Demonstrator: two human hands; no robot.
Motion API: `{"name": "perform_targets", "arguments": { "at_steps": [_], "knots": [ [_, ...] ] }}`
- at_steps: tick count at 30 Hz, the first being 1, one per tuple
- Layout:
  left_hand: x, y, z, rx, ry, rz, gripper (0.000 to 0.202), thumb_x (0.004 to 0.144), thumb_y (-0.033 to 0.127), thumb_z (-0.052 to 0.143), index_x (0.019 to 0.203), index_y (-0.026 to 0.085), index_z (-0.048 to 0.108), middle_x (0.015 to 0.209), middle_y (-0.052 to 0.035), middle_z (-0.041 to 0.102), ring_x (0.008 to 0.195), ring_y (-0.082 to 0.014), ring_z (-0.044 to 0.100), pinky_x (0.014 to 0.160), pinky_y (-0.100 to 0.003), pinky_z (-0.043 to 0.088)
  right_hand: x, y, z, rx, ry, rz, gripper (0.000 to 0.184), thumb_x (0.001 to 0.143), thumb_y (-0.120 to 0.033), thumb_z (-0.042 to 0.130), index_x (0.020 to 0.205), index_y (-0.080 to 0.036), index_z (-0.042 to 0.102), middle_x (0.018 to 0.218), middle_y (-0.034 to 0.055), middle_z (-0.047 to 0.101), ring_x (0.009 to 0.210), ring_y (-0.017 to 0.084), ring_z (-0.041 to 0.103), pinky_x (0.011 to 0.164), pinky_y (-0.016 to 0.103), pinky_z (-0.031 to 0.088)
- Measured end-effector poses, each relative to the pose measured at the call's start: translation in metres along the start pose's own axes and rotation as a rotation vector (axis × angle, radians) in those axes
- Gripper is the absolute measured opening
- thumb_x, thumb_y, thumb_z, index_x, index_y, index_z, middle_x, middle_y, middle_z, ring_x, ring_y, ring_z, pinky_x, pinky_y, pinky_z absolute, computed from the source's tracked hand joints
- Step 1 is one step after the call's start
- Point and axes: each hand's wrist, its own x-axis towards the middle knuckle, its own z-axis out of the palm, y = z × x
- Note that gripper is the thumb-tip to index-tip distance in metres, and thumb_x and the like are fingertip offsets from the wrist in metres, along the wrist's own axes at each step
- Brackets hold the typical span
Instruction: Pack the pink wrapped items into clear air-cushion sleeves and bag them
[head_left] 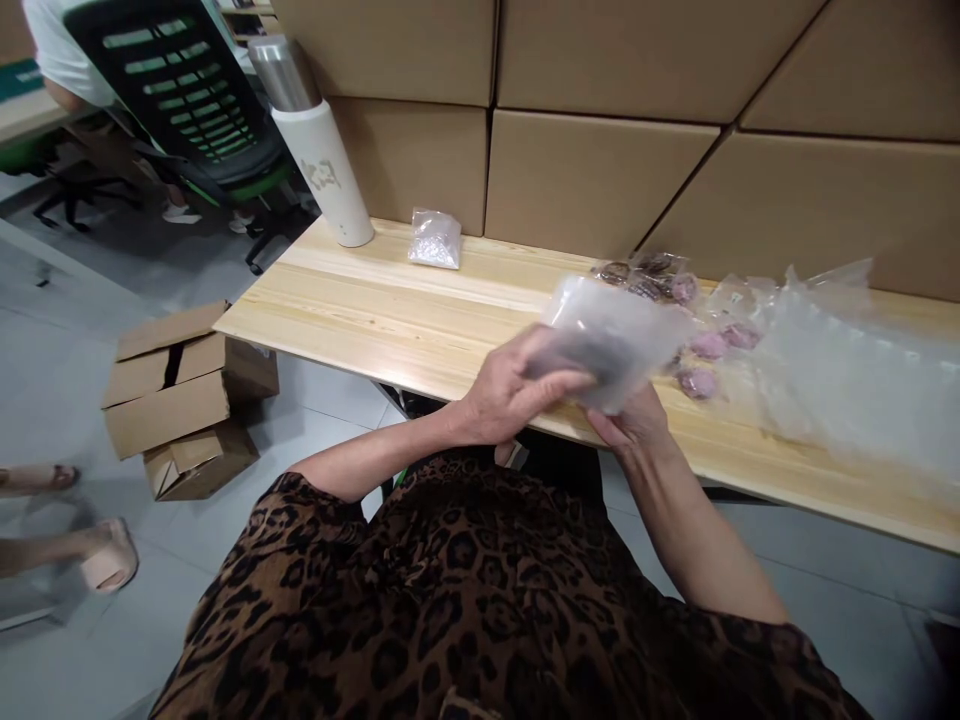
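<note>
Plastic bag (619, 335) in middle of frame: left hand (514, 388) is gripping left side, right hand (639, 417) is holding underneath, likely so bag isn't slipping.

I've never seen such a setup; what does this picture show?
No robot here: these are a person's bare left hand and right hand, filmed by a camera on that person's head, looking down. The left hand grips a cloudy plastic bag; something dark shows through, too blurred to name. The right hand is at the bag's lower edge, its grip partly hidden. On the wooden table are a white bottle, a small packet, pink wrapped pieces and clear plastic bags. Cardboard boxes rise behind them.
</note>
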Motion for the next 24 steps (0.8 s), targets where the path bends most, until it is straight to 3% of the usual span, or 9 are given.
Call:
{"name": "perform_targets", "arguments": {
  "at_steps": [2, 3, 5, 8, 10, 13, 17, 20, 24],
  "knots": [
    [0.007, -0.003, 0.001, 0.052, 0.237, 0.022, 0.024, 0.090, 0.045, 0.078, 0.104, 0.026, 0.082, 0.125, -0.0092, 0.071, 0.129, -0.0269, 0.063, 0.120, -0.041, 0.048, 0.003, 0.002, 0.001, 0.063, 0.059, 0.009, 0.053, 0.076, -0.066, 0.084, 0.114, -0.029, 0.076, 0.114, 0.0077, 0.081, 0.122, 0.032, 0.073, 0.101, 0.049, 0.065],
    [0.012, -0.004, 0.000, 0.045, 0.288, 0.004, 0.026, 0.088, 0.045, 0.081, 0.104, 0.025, 0.081, 0.130, -0.0098, 0.068, 0.136, -0.0274, 0.058, 0.123, -0.041, 0.045, 0.004, 0.002, 0.002, 0.075, 0.072, 0.024, 0.053, 0.074, -0.064, 0.086, 0.113, -0.029, 0.076, 0.112, 0.0074, 0.082, 0.121, 0.032, 0.074, 0.099, 0.049, 0.065],
    [0.022, -0.009, -0.002, -0.079, 0.226, -0.099, 0.034, 0.084, 0.049, 0.085, 0.105, 0.023, 0.081, 0.130, -0.0101, 0.069, 0.135, -0.0280, 0.059, 0.120, -0.042, 0.048, 0.004, 0.002, 0.003, 0.048, 0.048, 0.060, 0.052, 0.075, -0.066, 0.086, 0.110, -0.028, 0.078, 0.106, 0.0076, 0.082, 0.115, 0.032, 0.076, 0.096, 0.050, 0.066],
    [0.031, -0.020, -0.006, -0.365, 0.008, -0.288, 0.049, 0.077, 0.059, 0.090, 0.107, 0.022, 0.079, 0.113, -0.0077, 0.077, 0.106, -0.0222, 0.070, 0.101, -0.038, 0.058, 0.004, 0.004, 0.004, 0.019, -0.010, 0.128, 0.053, 0.073, -0.069, 0.085, 0.103, -0.025, 0.078, 0.097, 0.0081, 0.082, 0.108, 0.033, 0.078, 0.093, 0.050, 0.066],
    [0.034, -0.027, -0.007, -0.442, -0.034, -0.339, 0.053, 0.072, 0.058, 0.094, 0.104, 0.020, 0.079, 0.104, -0.0057, 0.079, 0.092, -0.0168, 0.070, 0.092, -0.033, 0.058, 0.006, 0.006, 0.005, 0.035, -0.021, 0.181, 0.054, 0.070, -0.069, 0.087, 0.098, -0.024, 0.078, 0.095, 0.0083, 0.082, 0.107, 0.033, 0.078, 0.092, 0.049, 0.067],
    [0.036, -0.034, -0.008, -0.475, 0.034, -0.362, 0.046, 0.071, 0.052, 0.097, 0.097, 0.018, 0.080, 0.096, -0.0036, 0.079, 0.084, -0.0121, 0.068, 0.084, -0.028, 0.056, 0.012, 0.006, 0.004, 0.063, 0.038, 0.195, 0.060, 0.070, -0.074, 0.084, 0.102, -0.023, 0.078, 0.098, 0.0084, 0.082, 0.109, 0.032, 0.077, 0.092, 0.047, 0.067],
    [0.046, -0.040, -0.013, -0.481, 0.125, -0.382, 0.046, 0.067, 0.046, 0.100, 0.094, 0.017, 0.078, 0.097, -0.0054, 0.079, 0.085, -0.0155, 0.071, 0.085, -0.032, 0.058, 0.026, 0.003, 0.000, 0.032, 0.044, 0.122, 0.071, 0.086, -0.087, 0.059, 0.113, -0.023, 0.074, 0.106, 0.0099, 0.081, 0.113, 0.030, 0.076, 0.093, 0.046, 0.065],
    [0.052, -0.047, -0.016, -0.485, 0.176, -0.389, 0.050, 0.067, 0.050, 0.099, 0.097, 0.017, 0.076, 0.094, -0.0057, 0.079, 0.084, -0.0180, 0.072, 0.084, -0.033, 0.057, 0.037, 0.004, -0.001, -0.041, 0.012, 0.078, 0.061, 0.080, -0.078, 0.076, 0.108, -0.025, 0.069, 0.101, 0.0072, 0.079, 0.101, 0.027, 0.077, 0.088, 0.044, 0.065],
    [0.054, -0.060, -0.017, -0.516, 0.332, -0.353, 0.051, 0.073, 0.053, 0.095, 0.101, 0.019, 0.069, 0.092, -0.0030, 0.077, 0.083, -0.0173, 0.072, 0.084, -0.033, 0.057, 0.048, 0.010, 0.006, -0.014, 0.078, 0.092, 0.058, 0.064, -0.065, 0.094, 0.088, -0.025, 0.060, 0.078, 0.0002, 0.072, 0.073, 0.019, 0.070, 0.072, 0.037, 0.064]
  ]
}}
